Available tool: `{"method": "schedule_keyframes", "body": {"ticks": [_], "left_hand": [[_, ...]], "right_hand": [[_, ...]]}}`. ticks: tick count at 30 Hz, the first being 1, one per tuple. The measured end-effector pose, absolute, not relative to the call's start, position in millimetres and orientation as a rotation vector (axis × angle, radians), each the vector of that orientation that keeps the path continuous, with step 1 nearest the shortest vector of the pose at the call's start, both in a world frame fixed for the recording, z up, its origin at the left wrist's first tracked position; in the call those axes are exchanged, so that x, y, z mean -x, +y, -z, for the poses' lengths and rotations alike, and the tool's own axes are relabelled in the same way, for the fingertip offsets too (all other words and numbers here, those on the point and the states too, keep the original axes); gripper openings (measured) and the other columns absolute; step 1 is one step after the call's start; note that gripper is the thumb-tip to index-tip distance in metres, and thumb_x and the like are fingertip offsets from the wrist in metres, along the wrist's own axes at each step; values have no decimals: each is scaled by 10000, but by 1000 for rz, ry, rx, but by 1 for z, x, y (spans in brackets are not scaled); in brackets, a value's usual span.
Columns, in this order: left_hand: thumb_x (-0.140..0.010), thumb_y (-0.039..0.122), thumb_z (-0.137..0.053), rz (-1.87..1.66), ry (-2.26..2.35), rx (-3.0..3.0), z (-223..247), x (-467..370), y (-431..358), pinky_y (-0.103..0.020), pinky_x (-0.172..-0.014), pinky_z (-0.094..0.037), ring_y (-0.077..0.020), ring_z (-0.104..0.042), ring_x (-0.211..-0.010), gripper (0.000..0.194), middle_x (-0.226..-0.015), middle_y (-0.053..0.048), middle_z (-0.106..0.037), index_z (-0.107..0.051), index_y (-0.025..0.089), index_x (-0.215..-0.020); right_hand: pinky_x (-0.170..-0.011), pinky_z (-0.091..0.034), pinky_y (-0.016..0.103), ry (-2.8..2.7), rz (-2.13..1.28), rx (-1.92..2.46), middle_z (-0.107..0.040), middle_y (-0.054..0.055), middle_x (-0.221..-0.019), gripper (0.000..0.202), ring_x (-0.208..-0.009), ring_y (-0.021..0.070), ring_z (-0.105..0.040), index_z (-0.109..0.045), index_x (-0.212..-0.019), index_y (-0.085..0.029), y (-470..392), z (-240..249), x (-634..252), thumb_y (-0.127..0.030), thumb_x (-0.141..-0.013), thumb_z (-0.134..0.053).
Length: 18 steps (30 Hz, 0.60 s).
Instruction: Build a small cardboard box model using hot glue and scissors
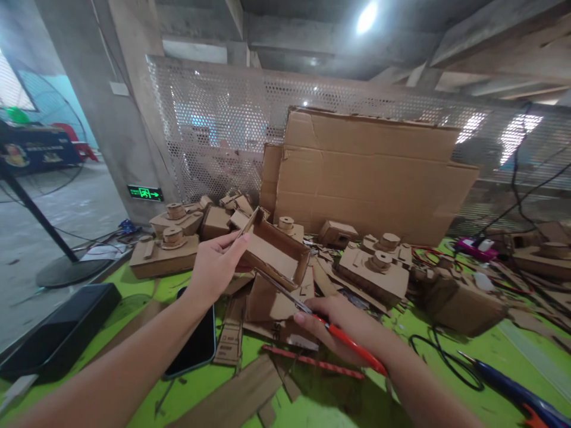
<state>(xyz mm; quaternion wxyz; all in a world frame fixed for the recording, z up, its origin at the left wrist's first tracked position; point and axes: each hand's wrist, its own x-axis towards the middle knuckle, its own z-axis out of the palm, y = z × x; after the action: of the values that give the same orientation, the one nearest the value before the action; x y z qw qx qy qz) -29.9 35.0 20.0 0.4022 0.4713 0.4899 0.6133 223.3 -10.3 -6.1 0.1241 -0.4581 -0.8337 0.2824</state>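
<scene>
My left hand (218, 261) grips the left end of an open cardboard box (274, 249), thumb on the rim, the box tilted toward me. My right hand (343, 327) is closed around red-handled scissors (357, 349), seen nearly edge-on. Their long thin metal blades reach up-left to the near lower edge of the box; whether they touch it I cannot tell. Just below the box sits another cardboard piece (272, 300) with printed letters. A phone (191, 339) lies beneath my left forearm, partly hidden by it. Near my right hand is a red striped strip (312, 361).
Cardboard models with round turrets (375, 273) stand on both sides of the green table (388, 395). Large cardboard sheets (357, 178) lean on a perforated metal screen (214, 119). A black device (62, 333) lies left; a blue pen-like tool (513, 380) and cables lie right.
</scene>
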Motion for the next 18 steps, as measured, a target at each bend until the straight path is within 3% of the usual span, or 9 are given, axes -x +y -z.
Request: {"method": "schedule_keyframes", "body": {"ticks": [10,18], "left_hand": [[-769,426,-803,-1564,1242,-1220,-18,29,35,-305,-522,-640,-226,-748,-607,404,-798,-41,-802,-848,145,-1055],[-745,509,-833,-1578,1201,-1281,-14,24,30,-306,-584,-649,-220,-727,-717,533,-852,-45,-807,-831,139,-1129]], "right_hand": [[-542,-328,295,-2388,-741,1436,-519,1,-597,511,-567,163,-466,-563,-665,-211,-10,10,-222,-600,-991,-505],[-630,-415,294,-2392,-775,1352,-677,42,-742,440,-658,190,-584,-681,-855,-208,-9,11,-220,-575,-1009,-495]]}}
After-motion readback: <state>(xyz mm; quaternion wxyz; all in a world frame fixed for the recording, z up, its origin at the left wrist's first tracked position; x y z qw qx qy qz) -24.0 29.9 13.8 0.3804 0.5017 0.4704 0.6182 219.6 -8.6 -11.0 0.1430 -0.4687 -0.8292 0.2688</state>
